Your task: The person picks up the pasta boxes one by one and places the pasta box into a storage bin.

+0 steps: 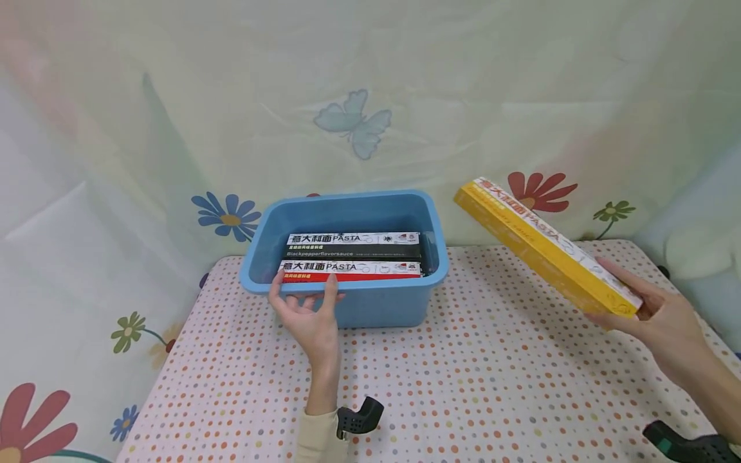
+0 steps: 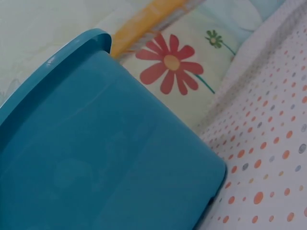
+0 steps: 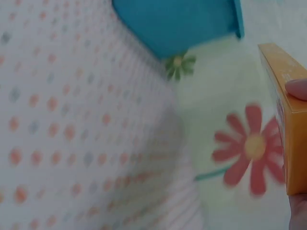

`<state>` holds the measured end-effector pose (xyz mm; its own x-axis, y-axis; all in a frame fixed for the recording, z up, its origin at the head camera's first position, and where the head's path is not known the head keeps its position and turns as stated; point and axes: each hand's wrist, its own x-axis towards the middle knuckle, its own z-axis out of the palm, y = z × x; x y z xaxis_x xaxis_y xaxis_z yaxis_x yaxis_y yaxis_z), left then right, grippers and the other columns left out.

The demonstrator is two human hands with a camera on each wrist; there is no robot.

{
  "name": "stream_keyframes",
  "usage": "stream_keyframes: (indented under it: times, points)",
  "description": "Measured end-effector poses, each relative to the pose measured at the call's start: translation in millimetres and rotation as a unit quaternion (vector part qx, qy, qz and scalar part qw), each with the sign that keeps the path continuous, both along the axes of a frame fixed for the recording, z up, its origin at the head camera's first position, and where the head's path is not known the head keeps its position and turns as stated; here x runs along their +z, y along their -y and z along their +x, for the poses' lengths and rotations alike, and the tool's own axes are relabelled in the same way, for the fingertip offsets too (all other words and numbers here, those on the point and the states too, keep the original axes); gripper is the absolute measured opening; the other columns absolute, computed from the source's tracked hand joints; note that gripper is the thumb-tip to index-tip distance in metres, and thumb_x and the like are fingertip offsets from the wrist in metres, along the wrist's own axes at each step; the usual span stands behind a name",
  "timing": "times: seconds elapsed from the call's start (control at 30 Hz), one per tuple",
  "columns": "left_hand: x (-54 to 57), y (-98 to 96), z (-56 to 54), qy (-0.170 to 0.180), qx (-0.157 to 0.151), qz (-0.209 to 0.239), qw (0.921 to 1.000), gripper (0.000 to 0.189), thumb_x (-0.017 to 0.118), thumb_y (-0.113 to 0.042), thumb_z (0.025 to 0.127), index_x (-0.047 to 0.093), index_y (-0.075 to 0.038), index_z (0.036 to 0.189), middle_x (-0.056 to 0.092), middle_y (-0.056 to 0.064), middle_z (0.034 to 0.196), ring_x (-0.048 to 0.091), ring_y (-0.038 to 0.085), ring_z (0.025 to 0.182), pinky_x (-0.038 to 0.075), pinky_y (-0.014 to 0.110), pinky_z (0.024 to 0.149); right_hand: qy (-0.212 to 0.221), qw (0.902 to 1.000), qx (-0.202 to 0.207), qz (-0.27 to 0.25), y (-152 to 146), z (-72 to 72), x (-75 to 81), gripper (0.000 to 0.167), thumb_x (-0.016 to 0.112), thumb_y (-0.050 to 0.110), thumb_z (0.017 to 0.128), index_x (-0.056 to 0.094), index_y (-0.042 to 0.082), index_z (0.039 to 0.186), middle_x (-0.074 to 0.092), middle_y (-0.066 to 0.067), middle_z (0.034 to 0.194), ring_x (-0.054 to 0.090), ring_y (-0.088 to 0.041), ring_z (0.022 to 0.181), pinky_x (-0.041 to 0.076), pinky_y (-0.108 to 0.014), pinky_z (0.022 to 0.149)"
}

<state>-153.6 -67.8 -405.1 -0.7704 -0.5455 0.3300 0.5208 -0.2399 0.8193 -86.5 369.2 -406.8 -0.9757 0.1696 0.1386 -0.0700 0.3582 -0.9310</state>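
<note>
My left hand (image 1: 309, 321) grips the front rim of a blue plastic bin (image 1: 382, 305), some fingers curled beneath the lip. Inside lie a pasta box with a black band (image 1: 353, 247) and, in front of it, one with a red band (image 1: 353, 270). Off to the right, my right hand (image 1: 666, 318) holds a yellow pasta box (image 1: 544, 251) by its near end. This box is raised over the table and tilted, its far end pointing up toward the bin's side. In the right wrist view, a thumb (image 3: 298, 88) presses on the yellow carton.
A dotted cloth covers the table (image 1: 463, 386), with the bin standing toward its back edge. Behind hangs a pale curtain (image 1: 463, 83) printed with flowers and a butterfly. A black device (image 1: 360, 418) is strapped to each wrist.
</note>
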Motion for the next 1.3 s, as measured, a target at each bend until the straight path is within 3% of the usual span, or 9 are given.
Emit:
stream_keyframes:
  times: [0.1, 0.23, 0.43, 0.57, 0.87, 1.1, 1.3]
  points:
    - [0.4, 0.1, -0.2, -0.001, -0.001, 0.000, 1.0000, 0.080, 0.081, 0.001, 0.089, 0.034, -0.010, 0.152, 0.053, 0.021, 0.117, 0.064, 0.026, 0.072, 0.069, 0.040, 0.065, -0.019, 0.9979, 0.039, 0.048, 26, -13.5, 25.0, 0.088, 0.079, -0.006, 0.089, 0.042, 0.028, 0.161, 0.050, 0.026, 0.134, 0.052, 0.000, 0.100, 0.059, -0.009, 0.073]
    - [0.0, -0.5, -1.1, -0.001, -0.001, 0.001, 1.0000, 0.081, 0.082, 0.002, 0.088, 0.034, -0.011, 0.152, 0.052, 0.026, 0.120, 0.066, 0.027, 0.074, 0.069, 0.040, 0.064, -0.042, 0.9902, 0.084, 0.104, 62, -39.0, 55.2, 0.089, 0.086, 0.003, 0.084, 0.045, 0.025, 0.160, 0.053, 0.019, 0.134, 0.051, -0.009, 0.103, 0.059, -0.011, 0.074]
    - [-0.1, -4.2, -2.2, 0.007, -0.001, -0.002, 1.0000, 0.082, 0.083, 0.001, 0.087, 0.033, -0.010, 0.152, 0.053, 0.026, 0.121, 0.067, 0.027, 0.074, 0.069, 0.041, 0.064, -0.046, 0.9742, 0.181, 0.127, 116, -83.3, 91.3, 0.085, 0.089, 0.009, 0.082, 0.049, 0.015, 0.157, 0.058, -0.009, 0.141, 0.052, -0.023, 0.109, 0.058, -0.016, 0.080]
    - [-1.5, -5.0, -1.9, 0.008, -0.002, -0.001, 1.0000, 0.082, 0.082, 0.002, 0.087, 0.034, -0.010, 0.152, 0.054, 0.024, 0.119, 0.066, 0.028, 0.073, 0.069, 0.044, 0.064, -0.029, 0.9590, 0.244, 0.141, 148, -104.3, 106.5, 0.082, 0.088, 0.010, 0.082, 0.052, 0.013, 0.155, 0.057, -0.015, 0.144, 0.052, -0.027, 0.114, 0.058, -0.022, 0.080]
    - [-2.7, -1.7, -3.3, -0.004, 0.001, -0.014, 0.9999, 0.081, 0.082, 0.002, 0.088, 0.032, -0.008, 0.152, 0.049, 0.037, 0.128, 0.068, 0.026, 0.076, 0.069, 0.039, 0.065, -0.010, 0.9318, 0.318, 0.174, 199, -138.3, 111.6, 0.080, 0.088, 0.007, 0.079, 0.056, 0.010, 0.151, 0.063, -0.013, 0.126, 0.058, -0.028, 0.099, 0.059, -0.035, 0.079]
    - [-2.2, -2.4, -2.6, 0.003, 0.013, -0.021, 0.9997, 0.084, 0.082, 0.000, 0.088, 0.030, -0.001, 0.154, 0.051, 0.022, 0.107, 0.063, 0.024, 0.067, 0.068, 0.041, 0.062, -0.018, 0.9149, 0.352, 0.197, 214, -154.1, 105.6, 0.077, 0.086, 0.006, 0.077, 0.058, 0.005, 0.148, 0.067, -0.014, 0.128, 0.058, -0.028, 0.099, 0.057, -0.035, 0.075]
    - [-2.5, -1.5, -2.4, 0.005, 0.010, -0.018, 0.9998, 0.081, 0.081, 0.001, 0.088, 0.033, -0.006, 0.152, 0.053, 0.021, 0.112, 0.065, 0.025, 0.070, 0.069, 0.040, 0.064, 0.004, 0.9129, 0.366, 0.181, 216, -161.6, 96.7, 0.078, 0.087, 0.007, 0.078, 0.056, 0.002, 0.149, 0.066, -0.016, 0.130, 0.057, -0.029, 0.102, 0.057, -0.035, 0.078]
